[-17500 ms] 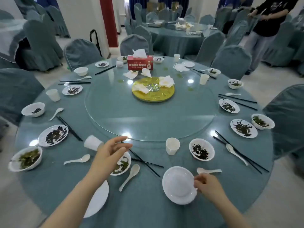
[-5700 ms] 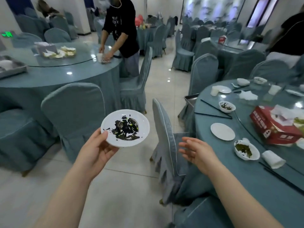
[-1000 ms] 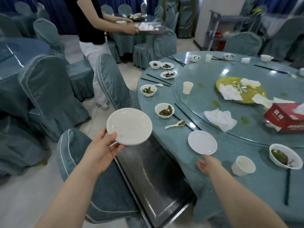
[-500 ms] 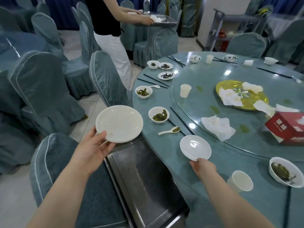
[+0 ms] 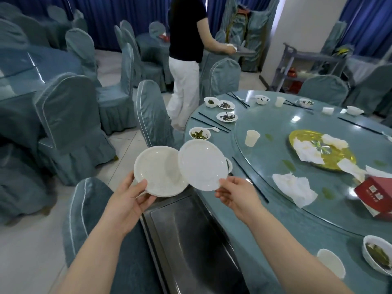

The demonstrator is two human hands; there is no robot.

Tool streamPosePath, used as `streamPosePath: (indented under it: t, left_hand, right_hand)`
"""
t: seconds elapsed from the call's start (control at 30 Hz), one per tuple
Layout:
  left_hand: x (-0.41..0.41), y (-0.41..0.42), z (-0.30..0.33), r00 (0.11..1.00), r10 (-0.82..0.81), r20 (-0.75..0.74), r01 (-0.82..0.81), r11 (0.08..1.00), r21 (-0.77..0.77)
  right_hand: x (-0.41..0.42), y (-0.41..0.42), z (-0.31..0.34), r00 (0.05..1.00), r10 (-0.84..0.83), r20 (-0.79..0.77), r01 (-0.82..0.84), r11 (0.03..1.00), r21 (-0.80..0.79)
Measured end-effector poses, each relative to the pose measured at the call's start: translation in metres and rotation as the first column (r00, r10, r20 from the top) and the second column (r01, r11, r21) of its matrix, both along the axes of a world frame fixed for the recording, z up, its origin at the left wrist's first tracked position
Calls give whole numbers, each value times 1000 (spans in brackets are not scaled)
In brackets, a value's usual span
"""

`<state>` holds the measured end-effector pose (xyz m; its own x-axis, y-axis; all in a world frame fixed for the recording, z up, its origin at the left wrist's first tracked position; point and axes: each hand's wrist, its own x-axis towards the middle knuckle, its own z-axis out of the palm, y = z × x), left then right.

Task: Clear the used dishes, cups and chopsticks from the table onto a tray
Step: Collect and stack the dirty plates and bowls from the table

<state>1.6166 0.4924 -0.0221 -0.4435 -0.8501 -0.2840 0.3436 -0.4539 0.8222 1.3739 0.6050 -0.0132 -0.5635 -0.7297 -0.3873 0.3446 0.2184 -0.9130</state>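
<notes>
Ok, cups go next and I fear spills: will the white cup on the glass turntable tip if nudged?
The cup is tall and narrow-based, so it probably tips easily. It looks like thin plastic, likely light. The smooth glass turntable may let it slide first.

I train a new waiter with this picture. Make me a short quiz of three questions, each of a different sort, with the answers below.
1. True or false: the left hand holds a round white plate above the rectangular steel tray.
2. What does the right hand pinch by its rim? A) a paper cup B) a smaller round white plate C) black chopsticks
3. Fill in: the smaller plate's edge overlaps the other plate's ____ side, as seen in the head view.

Key
1. True
2. B
3. Right
</notes>
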Motion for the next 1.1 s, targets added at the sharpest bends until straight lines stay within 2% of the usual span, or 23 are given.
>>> streamPosePath:
  t: [0.17,0.3,0.4,0.67,0.9,1.1]
  left_hand:
    - [66,-39,15,999,-53,6,53,996,-66]
    - [135,-78,28,997,-66,43,70,991,-112]
    - [188,-106,37,998,-51,42,55,992,-117]
    - [297,-167,59,1000,-18,18,20,991,-135]
    - [350,-224,59,998,67,-8,-68,991,-114]
    - [376,-309,44,986,165,16,-163,982,-92]
  right_hand:
    - [98,-65,24,979,153,-135,-149,988,34]
    - [175,-119,32,973,132,-191,-137,990,-15]
    - [225,-151,40,972,153,-177,-156,988,-3]
    - [334,-230,76,936,336,-106,-343,938,-57]
    - [384,-309,82,899,399,-180,-411,911,-29]
    - [401,-397,59,916,399,-53,-401,916,-35]
